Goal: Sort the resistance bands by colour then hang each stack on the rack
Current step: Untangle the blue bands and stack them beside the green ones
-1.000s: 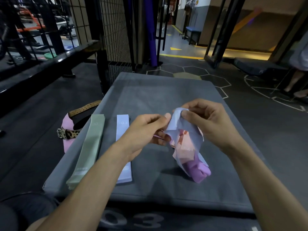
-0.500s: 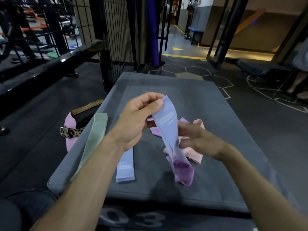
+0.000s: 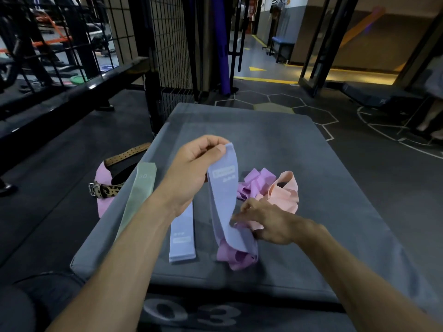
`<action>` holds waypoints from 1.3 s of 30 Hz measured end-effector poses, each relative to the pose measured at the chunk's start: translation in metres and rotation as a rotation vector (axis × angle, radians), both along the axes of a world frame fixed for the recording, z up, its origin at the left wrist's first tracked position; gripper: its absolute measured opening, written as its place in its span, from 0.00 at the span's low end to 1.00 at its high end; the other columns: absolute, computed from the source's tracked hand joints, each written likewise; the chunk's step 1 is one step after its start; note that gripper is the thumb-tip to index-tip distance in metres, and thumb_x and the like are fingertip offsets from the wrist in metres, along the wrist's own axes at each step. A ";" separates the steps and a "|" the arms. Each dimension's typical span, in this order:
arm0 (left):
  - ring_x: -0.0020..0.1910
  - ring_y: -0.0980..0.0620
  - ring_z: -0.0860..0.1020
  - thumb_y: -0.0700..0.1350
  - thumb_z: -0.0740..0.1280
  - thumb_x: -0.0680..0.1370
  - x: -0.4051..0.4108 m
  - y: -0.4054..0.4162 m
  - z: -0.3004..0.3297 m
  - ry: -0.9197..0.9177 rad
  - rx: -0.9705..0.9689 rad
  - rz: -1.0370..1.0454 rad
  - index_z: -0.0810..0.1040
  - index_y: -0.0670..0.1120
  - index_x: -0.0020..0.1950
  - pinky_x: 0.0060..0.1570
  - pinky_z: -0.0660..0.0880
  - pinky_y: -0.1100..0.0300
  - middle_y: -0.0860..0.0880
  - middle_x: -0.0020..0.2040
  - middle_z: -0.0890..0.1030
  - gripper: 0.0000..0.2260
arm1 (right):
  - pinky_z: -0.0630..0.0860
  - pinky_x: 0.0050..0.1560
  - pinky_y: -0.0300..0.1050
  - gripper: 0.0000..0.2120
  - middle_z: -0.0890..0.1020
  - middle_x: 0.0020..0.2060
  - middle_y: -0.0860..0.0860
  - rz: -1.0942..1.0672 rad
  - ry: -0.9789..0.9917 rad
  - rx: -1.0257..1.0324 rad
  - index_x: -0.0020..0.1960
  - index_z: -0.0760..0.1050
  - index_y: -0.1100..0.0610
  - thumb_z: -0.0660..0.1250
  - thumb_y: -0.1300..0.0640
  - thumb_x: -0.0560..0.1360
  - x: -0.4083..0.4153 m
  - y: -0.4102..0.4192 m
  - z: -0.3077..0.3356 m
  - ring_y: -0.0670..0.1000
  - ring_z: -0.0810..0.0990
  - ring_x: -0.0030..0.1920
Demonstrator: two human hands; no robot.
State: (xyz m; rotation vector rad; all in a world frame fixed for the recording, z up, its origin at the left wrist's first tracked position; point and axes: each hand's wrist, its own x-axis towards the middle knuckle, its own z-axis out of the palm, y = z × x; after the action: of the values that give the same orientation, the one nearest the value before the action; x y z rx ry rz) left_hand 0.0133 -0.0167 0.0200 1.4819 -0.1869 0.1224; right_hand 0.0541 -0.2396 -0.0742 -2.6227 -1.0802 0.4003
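My left hand (image 3: 194, 168) pinches the top end of a lavender-blue resistance band (image 3: 225, 202) and holds it up over the grey padded box (image 3: 323, 188). My right hand (image 3: 268, 224) pinches the same band low down, where a purple band (image 3: 236, 257) is tangled round its bottom. A flat stack of lavender-blue bands (image 3: 182, 236) lies left of it, and a stack of pale green bands (image 3: 139, 195) lies further left. A loose heap of purple bands (image 3: 256, 182) and peach bands (image 3: 285, 192) sits behind my right hand.
A pink and leopard-print lifting belt (image 3: 105, 185) lies on the floor left of the box. A black wire-mesh rack (image 3: 167, 44) stands behind the box's far left corner. A person's legs (image 3: 429, 118) show at the far right.
My left hand has lifted the lavender-blue band's end up out of the bundle. My right hand let the peach and purple heap drop onto the box and slid down the band.
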 end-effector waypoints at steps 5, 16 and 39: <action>0.43 0.57 0.76 0.41 0.65 0.82 0.004 0.000 -0.006 0.033 0.111 0.050 0.82 0.49 0.48 0.44 0.71 0.62 0.57 0.40 0.81 0.07 | 0.76 0.53 0.45 0.13 0.80 0.51 0.53 -0.032 0.007 0.016 0.55 0.83 0.57 0.69 0.64 0.72 -0.002 0.008 0.006 0.53 0.78 0.50; 0.37 0.59 0.74 0.42 0.65 0.83 -0.003 0.000 -0.006 0.102 0.145 -0.030 0.83 0.48 0.50 0.38 0.69 0.66 0.58 0.38 0.79 0.07 | 0.75 0.33 0.46 0.06 0.80 0.34 0.57 -1.014 0.271 1.033 0.41 0.75 0.61 0.61 0.63 0.74 0.004 -0.024 0.070 0.54 0.80 0.29; 0.40 0.53 0.77 0.40 0.64 0.82 0.002 0.013 0.009 -0.022 -0.176 0.115 0.82 0.46 0.51 0.41 0.76 0.58 0.50 0.42 0.80 0.07 | 0.75 0.59 0.48 0.15 0.84 0.51 0.55 -0.424 0.782 0.976 0.53 0.81 0.63 0.59 0.55 0.78 -0.027 0.055 0.060 0.56 0.82 0.51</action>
State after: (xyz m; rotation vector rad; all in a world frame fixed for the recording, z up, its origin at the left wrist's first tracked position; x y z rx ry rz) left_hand 0.0150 -0.0034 0.0290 1.3162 -0.1059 0.2418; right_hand 0.0271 -0.1844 -0.0146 -1.5181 -0.2895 0.5430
